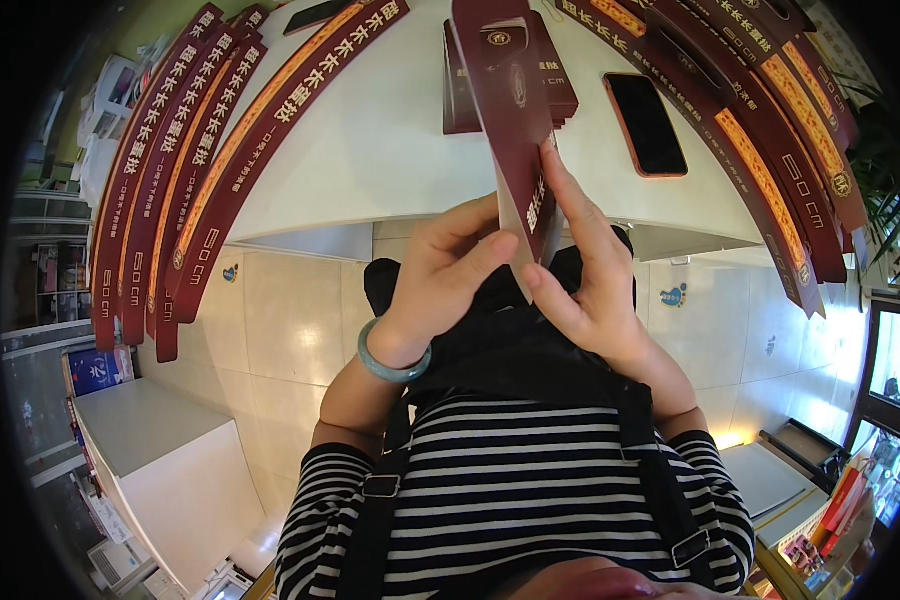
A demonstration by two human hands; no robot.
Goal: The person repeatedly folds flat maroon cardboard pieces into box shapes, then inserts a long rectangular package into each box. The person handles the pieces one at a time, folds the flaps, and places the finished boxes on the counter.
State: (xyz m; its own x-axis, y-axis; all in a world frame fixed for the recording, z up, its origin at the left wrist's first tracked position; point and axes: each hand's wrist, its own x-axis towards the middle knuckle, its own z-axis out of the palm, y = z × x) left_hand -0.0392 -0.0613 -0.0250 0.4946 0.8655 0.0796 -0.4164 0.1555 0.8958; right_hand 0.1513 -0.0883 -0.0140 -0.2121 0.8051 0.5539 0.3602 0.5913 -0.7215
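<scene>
A long maroon cardboard carton point(490, 75) stretches from my hands away over the white table. Its near end is between my hands, where a pale inner face shows along the left edge. My left hand point(455, 265) grips that end from the left, its thumb on the near part and its other fingers partly hidden behind the card. My right hand point(595, 265) presses on the right side, fingers stretched along the carton and thumb at its near end. Beneath the carton's far part lies a stack of smaller maroon card pieces point(560, 95).
Long maroon cartons point(155, 150) lie along the table's left side, and more cartons point(730, 110) along the right. A phone point(647, 125) rests right of the stack on the white table point(390, 150). A white cabinet point(170, 440) stands at lower left.
</scene>
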